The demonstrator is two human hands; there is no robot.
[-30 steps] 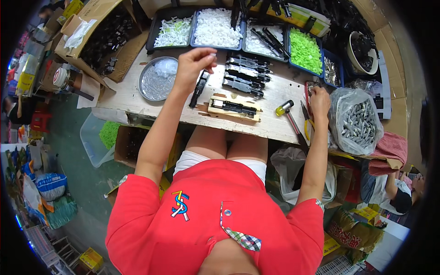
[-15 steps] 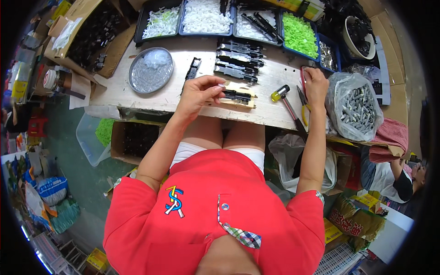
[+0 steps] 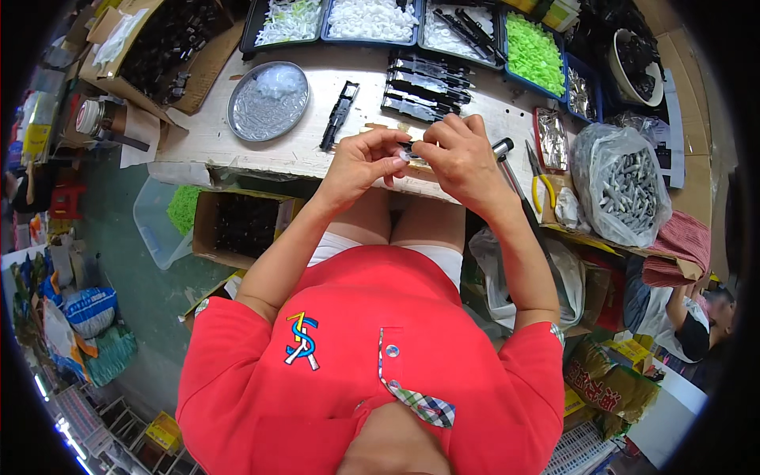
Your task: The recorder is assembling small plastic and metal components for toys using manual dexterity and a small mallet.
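Above the bench's front edge, my left hand [image 3: 364, 166] pinches a small whitish clear plastic piece [image 3: 405, 156] between thumb and fingertips. Against it comes my right hand [image 3: 465, 165], its thumb and fingers drawn together; whatever they grip is too small and covered to make out. Behind both hands, a pale wooden block [image 3: 378, 130] is mostly hidden. One long black part with a metal strip [image 3: 340, 116] lies alone left of it. Farther back, several similar black-and-silver parts [image 3: 423, 87] lie in a stacked row.
A round metal dish [image 3: 269, 119] holds clear pieces. Blue trays [image 3: 453, 49] of small plastic parts line the back. To the right are a hammer [image 3: 522, 190], yellow-handled pliers [image 3: 541, 186], a red tray of metal bits [image 3: 552, 141] and a plastic bag of grey parts [image 3: 621, 182].
My right hand has moved left from the red tray to meet my left hand, now covering the wooden block and part of the hammer. The left hand stays near its place, still pinching.
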